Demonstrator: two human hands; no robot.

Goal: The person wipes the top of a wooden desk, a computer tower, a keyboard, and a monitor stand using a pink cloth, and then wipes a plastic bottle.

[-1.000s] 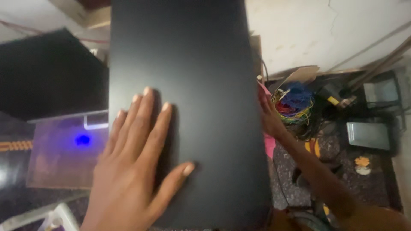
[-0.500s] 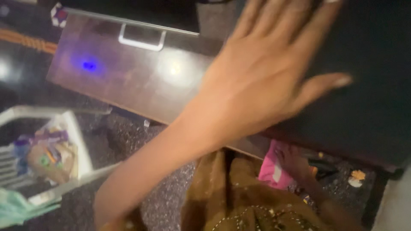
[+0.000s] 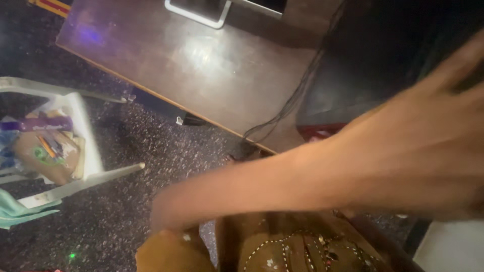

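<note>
Head view: left hand (image 3: 428,151), blurred, fingers seemingly spread flat over the dark panel (image 3: 363,65) beneath; likely stiff, heavy, best gripped at edges.

head camera looks steeply down, close above table (image 3: 201,65).

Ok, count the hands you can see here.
1. A blurred hand with its forearm fills the right side, spread over the big dark flat object by the wooden table. Which hand it is cannot be told; the other may be out of frame.
</note>
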